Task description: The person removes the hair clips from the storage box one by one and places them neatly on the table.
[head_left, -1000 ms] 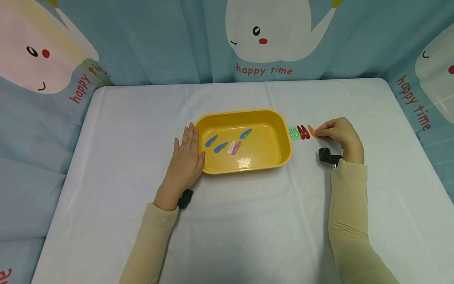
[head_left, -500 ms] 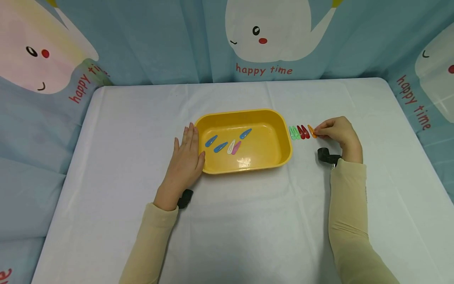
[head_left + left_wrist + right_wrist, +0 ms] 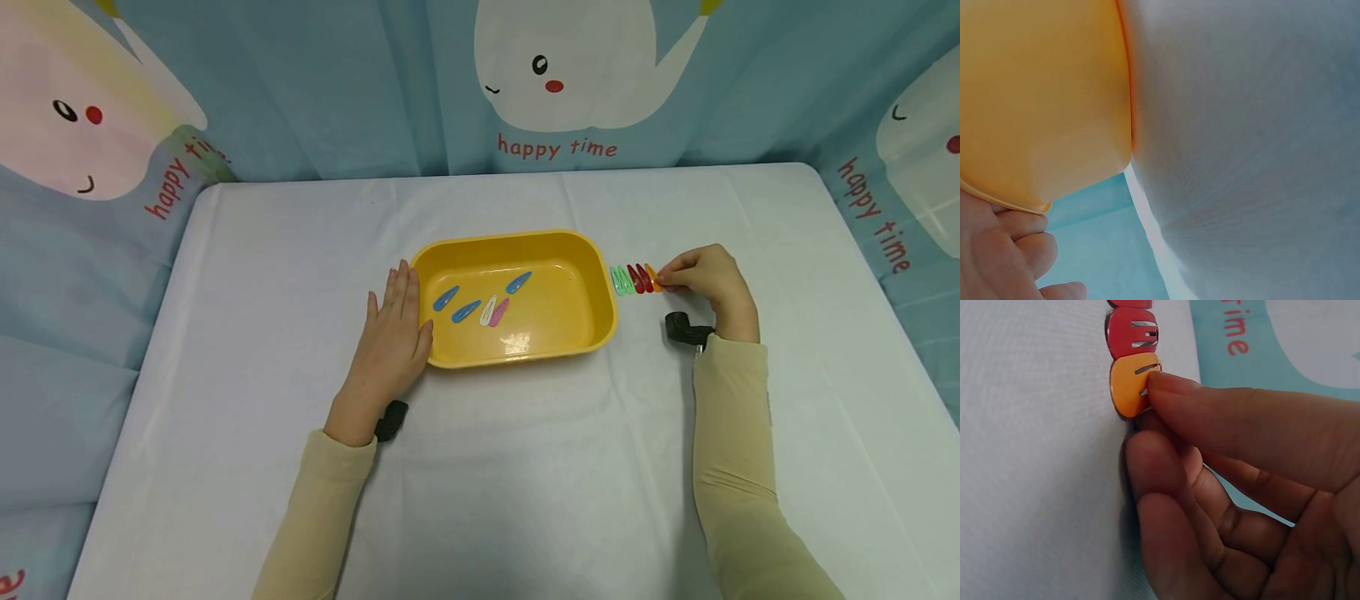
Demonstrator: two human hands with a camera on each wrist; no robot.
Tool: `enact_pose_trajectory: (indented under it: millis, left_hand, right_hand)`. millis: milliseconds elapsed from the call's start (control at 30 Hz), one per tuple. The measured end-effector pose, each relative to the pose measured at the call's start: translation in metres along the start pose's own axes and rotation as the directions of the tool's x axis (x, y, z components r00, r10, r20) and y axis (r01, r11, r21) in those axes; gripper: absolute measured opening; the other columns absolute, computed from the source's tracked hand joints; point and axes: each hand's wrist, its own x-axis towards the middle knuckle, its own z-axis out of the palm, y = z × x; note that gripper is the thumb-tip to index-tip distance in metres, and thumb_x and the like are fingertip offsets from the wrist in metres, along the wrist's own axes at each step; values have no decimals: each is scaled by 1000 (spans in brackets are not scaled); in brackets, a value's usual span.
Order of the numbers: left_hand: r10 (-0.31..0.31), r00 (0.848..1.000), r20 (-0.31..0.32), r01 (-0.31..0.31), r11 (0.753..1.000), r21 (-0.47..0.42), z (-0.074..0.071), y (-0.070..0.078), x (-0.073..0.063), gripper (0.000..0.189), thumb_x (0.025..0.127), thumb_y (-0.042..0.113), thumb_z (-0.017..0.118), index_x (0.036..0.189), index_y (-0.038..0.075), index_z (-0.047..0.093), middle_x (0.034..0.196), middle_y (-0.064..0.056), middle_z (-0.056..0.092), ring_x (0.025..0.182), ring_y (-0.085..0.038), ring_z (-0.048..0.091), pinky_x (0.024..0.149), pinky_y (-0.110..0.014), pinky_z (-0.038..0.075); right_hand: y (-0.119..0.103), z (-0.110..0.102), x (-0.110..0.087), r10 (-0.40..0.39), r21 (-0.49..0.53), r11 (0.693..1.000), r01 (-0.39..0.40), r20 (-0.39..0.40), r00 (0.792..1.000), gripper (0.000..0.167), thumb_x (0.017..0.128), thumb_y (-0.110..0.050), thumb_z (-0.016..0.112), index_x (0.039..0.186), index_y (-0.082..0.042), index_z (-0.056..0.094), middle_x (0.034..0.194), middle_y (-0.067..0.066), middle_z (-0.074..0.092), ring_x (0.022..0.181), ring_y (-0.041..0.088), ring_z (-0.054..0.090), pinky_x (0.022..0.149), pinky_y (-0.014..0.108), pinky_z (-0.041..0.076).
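Observation:
My right hand [image 3: 708,279] pinches an orange hair clip [image 3: 1125,387] between thumb and fingers, low over the white cloth. The clip sits against the end of a short row: red hair clips [image 3: 640,278] beside it, then green hair clips [image 3: 621,281] nearest the tray. With straight fingers, my left hand [image 3: 386,337] lies along the left rim of a yellow tray [image 3: 558,312]. Inside the tray are several blue hair clips [image 3: 467,311], a white one [image 3: 488,311] and a pink one [image 3: 500,312]. The left wrist view shows the tray's outer wall and curled fingertips under its rim.
A white cloth [image 3: 525,467] covers the table. Behind it and at both sides hangs a blue curtain [image 3: 345,92] with whale prints. Black wrist cameras [image 3: 684,328] sit at both sleeves.
My right hand has slid left with the orange hair clip, closing the gap to the red clips. The left hand and the tray stay in place.

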Motion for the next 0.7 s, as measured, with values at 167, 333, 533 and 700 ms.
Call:
enact_pose_trajectory:
  millis: [167,333,533,700]
  left_hand:
    - [0,1000,-1,0,1000,1,0,1,0,64,100,24,36,149,-6,6,157,-15,-3,144,-29,0,111,-55,3]
    - [4,1000,-4,-4,1000,0,0,0,0,64,100,23,36,148,-6,7,156,-16,-3,144,-30,1,111,-55,4]
    - [5,1000,-5,-5,1000,-6,0,0,0,64,100,23,36,148,-6,7,157,-16,-2,144,-28,-1,111,-55,4]
    - [6,1000,-7,-7,1000,-8,1,-1,0,64,100,23,36,148,-6,7,157,-17,-1,144,-27,-2,111,-55,3]
  right_hand:
    - [0,0,0,-2,2,1000,2,1,1000,25,83,-12,71,95,9,69,67,-5,65,64,11,56,61,27,46]
    - [0,0,-1,-1,-1,1000,1,7,1000,24,84,-14,71,95,8,69,69,-5,65,66,12,56,62,28,46]
    - [2,-4,-3,3,-11,1000,-3,14,1000,27,85,-17,70,99,6,68,71,-7,63,69,15,54,64,28,45]
    - [4,-6,-4,0,22,1000,0,0,1000,28,85,-18,70,100,7,68,71,-9,62,67,13,55,62,26,46]
